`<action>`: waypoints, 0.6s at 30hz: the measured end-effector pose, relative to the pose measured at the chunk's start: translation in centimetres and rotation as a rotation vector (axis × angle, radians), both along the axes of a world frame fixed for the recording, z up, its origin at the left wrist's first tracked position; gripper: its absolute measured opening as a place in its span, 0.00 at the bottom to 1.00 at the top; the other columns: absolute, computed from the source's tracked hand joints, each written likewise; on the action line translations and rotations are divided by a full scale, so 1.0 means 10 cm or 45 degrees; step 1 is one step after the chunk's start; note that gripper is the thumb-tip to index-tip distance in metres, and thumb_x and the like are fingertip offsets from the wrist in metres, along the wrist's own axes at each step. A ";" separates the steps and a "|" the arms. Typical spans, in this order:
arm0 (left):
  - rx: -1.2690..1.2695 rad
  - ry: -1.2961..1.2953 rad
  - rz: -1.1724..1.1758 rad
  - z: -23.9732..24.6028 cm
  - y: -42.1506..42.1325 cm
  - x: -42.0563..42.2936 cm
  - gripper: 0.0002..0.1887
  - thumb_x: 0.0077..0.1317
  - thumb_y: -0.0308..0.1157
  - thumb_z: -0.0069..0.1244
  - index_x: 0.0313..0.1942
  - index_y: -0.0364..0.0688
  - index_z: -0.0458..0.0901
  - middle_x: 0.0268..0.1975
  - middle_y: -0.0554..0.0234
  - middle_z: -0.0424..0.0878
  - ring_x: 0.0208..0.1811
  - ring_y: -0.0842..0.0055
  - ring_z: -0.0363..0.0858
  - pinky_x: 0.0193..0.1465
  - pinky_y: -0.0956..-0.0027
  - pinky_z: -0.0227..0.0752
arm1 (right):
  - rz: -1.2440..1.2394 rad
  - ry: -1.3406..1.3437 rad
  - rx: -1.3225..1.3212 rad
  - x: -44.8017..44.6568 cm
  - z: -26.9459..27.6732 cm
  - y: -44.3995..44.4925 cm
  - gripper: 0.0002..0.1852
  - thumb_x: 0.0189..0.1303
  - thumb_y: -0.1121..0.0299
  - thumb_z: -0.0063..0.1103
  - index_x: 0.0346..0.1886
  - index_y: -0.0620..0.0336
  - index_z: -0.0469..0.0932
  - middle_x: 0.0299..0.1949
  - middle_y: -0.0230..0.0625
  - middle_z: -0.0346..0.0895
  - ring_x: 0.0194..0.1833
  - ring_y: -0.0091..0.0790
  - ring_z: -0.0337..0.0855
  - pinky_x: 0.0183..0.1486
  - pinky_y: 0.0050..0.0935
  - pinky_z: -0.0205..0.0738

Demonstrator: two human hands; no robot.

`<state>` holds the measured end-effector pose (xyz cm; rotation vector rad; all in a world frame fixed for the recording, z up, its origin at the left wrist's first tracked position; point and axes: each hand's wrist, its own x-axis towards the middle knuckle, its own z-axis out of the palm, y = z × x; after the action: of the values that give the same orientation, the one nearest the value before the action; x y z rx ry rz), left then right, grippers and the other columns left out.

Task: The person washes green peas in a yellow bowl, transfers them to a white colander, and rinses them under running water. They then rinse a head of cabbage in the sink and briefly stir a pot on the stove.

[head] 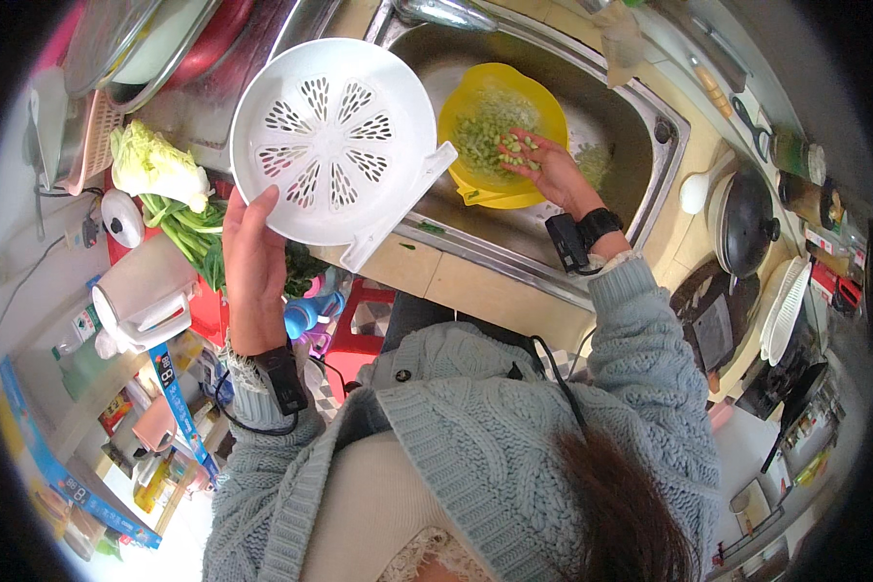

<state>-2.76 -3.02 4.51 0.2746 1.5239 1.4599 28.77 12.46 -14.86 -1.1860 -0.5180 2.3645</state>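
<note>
My left hand grips the rim of a white plastic colander with slotted holes, held up at the left of the sink. Inside the steel sink basin sits a yellow plastic bowl with small green chopped pieces and what looks like water. Over the bowl's right side, my right hand is palm up, with several of the green pieces lying on its palm and fingers. More green bits rest on the basin floor right of the bowl.
Leafy vegetables and a white kettle-like appliance are at the left. A metal faucet reaches over the sink's far edge. Along the right counter are a white spoon, a black-lidded pot, scissors and a knife with a wooden handle.
</note>
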 end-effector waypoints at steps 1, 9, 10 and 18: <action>0.002 0.002 -0.006 0.00 0.01 0.01 0.21 0.62 0.27 0.49 0.55 0.34 0.69 0.52 0.57 0.77 0.53 0.72 0.75 0.57 0.68 0.67 | -0.012 0.026 0.015 0.02 0.03 -0.01 0.23 0.64 0.82 0.38 0.64 0.68 0.57 0.62 0.44 0.62 0.60 0.40 0.68 0.61 0.38 0.66; 0.023 -0.013 -0.006 0.00 0.06 0.06 0.21 0.62 0.27 0.49 0.55 0.34 0.69 0.52 0.57 0.77 0.53 0.72 0.75 0.58 0.67 0.66 | -0.105 0.409 -0.135 0.14 0.06 -0.02 0.27 0.62 0.67 0.38 0.67 0.58 0.56 0.64 0.39 0.61 0.60 0.40 0.66 0.61 0.39 0.60; 0.020 -0.011 -0.007 0.00 0.06 0.06 0.21 0.62 0.27 0.49 0.55 0.34 0.69 0.52 0.57 0.77 0.53 0.72 0.75 0.57 0.67 0.66 | -0.109 0.435 -0.155 0.15 0.05 -0.02 0.27 0.63 0.65 0.38 0.67 0.55 0.57 0.64 0.39 0.61 0.59 0.40 0.66 0.61 0.39 0.60; 0.037 -0.025 -0.016 -0.01 0.06 0.04 0.20 0.62 0.27 0.48 0.55 0.34 0.70 0.52 0.57 0.77 0.53 0.72 0.75 0.56 0.67 0.67 | -0.169 0.070 -0.171 0.09 0.20 -0.06 0.26 0.64 0.61 0.36 0.68 0.33 0.57 0.62 0.38 0.60 0.55 0.43 0.68 0.59 0.44 0.60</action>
<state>-2.35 -2.43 4.42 0.2864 1.4840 1.4715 29.69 11.91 -12.84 -1.1709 -0.2575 2.3399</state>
